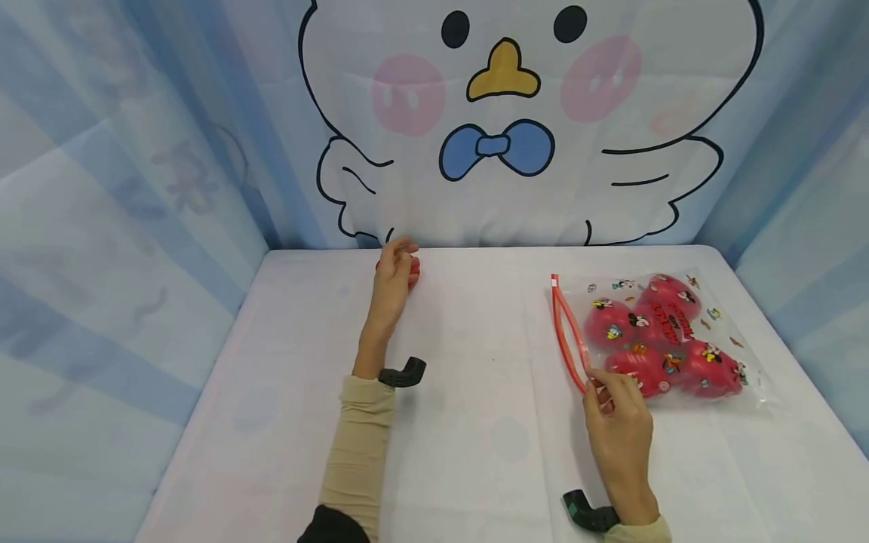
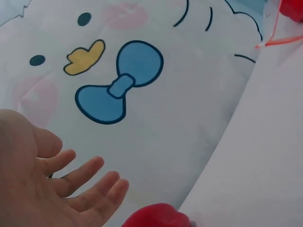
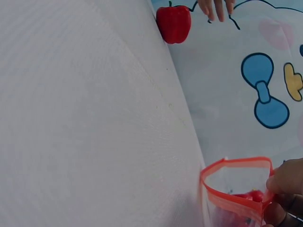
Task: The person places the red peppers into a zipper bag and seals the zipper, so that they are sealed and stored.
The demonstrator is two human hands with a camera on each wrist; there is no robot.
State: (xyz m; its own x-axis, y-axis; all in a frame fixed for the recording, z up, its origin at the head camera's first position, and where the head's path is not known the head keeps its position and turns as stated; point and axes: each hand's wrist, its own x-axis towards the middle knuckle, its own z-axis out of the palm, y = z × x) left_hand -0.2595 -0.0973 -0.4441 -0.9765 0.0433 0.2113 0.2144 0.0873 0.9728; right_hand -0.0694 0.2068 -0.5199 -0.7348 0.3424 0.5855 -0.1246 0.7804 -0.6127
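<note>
A red bell pepper with a dark stem stands near the far edge of the table. Just above it, apart from it in the right wrist view, hovers my left hand, its fingers loosely extended and holding nothing. In the head view this hand partly hides the pepper. On the right side of the table lies a clear zip bag with cartoon prints and several red things inside. With thumb and fingers, my right hand pinches the bag's red zip edge, whose mouth gapes in the right wrist view.
The white tabletop stretches between the hands. Behind it hangs a cloth with a cartoon face and blue bow tie. Blue and white curtains flank both sides. A black wrist device sits on each arm.
</note>
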